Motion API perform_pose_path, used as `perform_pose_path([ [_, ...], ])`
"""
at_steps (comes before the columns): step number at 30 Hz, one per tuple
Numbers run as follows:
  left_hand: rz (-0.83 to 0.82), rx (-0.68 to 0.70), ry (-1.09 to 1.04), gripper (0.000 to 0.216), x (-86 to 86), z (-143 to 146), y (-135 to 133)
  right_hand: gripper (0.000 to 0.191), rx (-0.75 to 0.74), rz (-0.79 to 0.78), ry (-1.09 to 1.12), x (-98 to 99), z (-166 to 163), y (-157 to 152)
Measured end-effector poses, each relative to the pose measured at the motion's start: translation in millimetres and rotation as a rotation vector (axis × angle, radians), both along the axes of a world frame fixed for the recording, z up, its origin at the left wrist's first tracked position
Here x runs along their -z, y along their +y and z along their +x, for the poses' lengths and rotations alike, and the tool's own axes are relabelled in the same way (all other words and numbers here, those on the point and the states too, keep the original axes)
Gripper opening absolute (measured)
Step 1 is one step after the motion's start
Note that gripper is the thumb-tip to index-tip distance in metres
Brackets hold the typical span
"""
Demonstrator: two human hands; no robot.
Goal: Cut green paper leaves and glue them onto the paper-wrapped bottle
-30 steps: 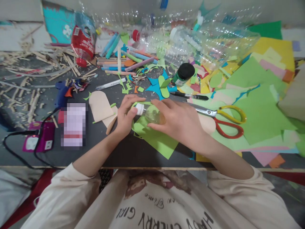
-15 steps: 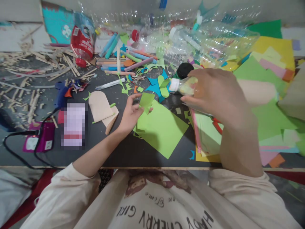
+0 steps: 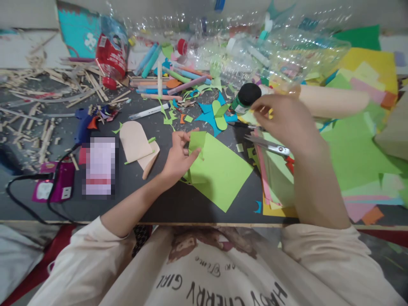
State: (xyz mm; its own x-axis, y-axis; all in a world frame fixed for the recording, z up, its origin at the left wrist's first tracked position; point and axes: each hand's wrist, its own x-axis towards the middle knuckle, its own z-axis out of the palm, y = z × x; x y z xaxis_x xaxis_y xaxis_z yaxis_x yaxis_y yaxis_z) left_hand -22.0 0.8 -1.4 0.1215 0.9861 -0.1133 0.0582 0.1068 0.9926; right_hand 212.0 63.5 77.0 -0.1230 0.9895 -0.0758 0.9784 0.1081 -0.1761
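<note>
My left hand (image 3: 180, 159) pinches a small piece of green paper (image 3: 197, 139) between thumb and fingers, over a larger light-green sheet (image 3: 219, 174). My right hand (image 3: 285, 121) hovers with loosely bent, parted fingers and nothing visible in them, beside a jar with a black lid (image 3: 249, 94). Below its fingers, scissors (image 3: 270, 146) lie on a stack of coloured paper, with a dark pen-like tool (image 3: 242, 125) near them. Behind the hand lies a bottle wrapped in cream paper (image 3: 334, 101), its neck partly hidden. Blue and green paper cutouts (image 3: 212, 112) lie between the hands.
Clear plastic bottles (image 3: 216, 55) and coloured paper rolls (image 3: 188, 80) crowd the back. Wood sticks (image 3: 44, 136), a blue glue gun (image 3: 83, 125) with its cable and a pixelated rectangle (image 3: 100, 165) are at left. Cream paper cutouts (image 3: 135, 142) lie near my left hand; green sheets (image 3: 353, 157) cover the right.
The wrapped bottle has moved back and my right hand has let go of it, uncovering the scissors. My left hand has brought the small green paper lower, over the larger sheet.
</note>
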Motion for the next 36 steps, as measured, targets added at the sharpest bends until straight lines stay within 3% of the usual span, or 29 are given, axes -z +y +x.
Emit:
perform_pose_path([
  [2, 0.070, 0.016, 0.095, 0.028, -1.7, -2, 1, 0.028, -0.112, -0.051, -0.062, 13.5, -7, -2],
  [6, 0.226, 0.089, 0.239, 0.018, -1.3, -6, 4, 0.031, -0.226, 0.019, -0.140, 40.9, -8, 1],
  [11, 0.288, 0.155, 0.340, 0.020, 6.0, -9, 6, 0.026, -0.228, 0.082, -0.048, 45.7, -4, 7],
  [15, 0.337, 0.240, 0.597, 0.030, 4.2, -11, 7, 0.017, -0.193, 0.273, 0.333, 35.7, -4, 5],
  [18, 0.330, 0.341, 0.762, 0.042, -1.2, -9, 8, 0.034, -0.179, 0.447, 0.781, 31.0, -3, 5],
  [20, 0.305, 0.381, 0.831, 0.047, -3.7, -8, 9, 0.041, -0.136, 0.459, 1.054, 30.0, -1, 8],
  [22, 0.286, 0.415, 0.873, 0.051, -4.9, -8, 10, 0.035, -0.059, 0.346, 1.276, 29.3, 4, 12],
  [25, 0.303, 0.481, 0.905, 0.060, -5.3, -7, 11, 0.025, 0.124, 0.046, 1.542, 28.6, 8, 13],
  [27, 0.328, 0.527, 0.929, 0.066, -5.6, -7, 12, 0.020, 0.198, -0.132, 1.632, 30.0, 2, 7],
  [29, 0.347, 0.566, 0.962, 0.069, -6.0, -6, 12, 0.013, 0.173, -0.205, 1.640, 34.5, -9, -5],
  [32, 0.371, 0.622, 0.996, 0.072, -6.5, -5, 12, 0.027, 0.112, -0.274, 1.680, 46.5, -31, -26],
  [36, 0.392, 0.697, 0.999, 0.076, -5.8, -7, 14, 0.045, 0.158, -0.381, 1.629, 65.0, -46, -42],
])
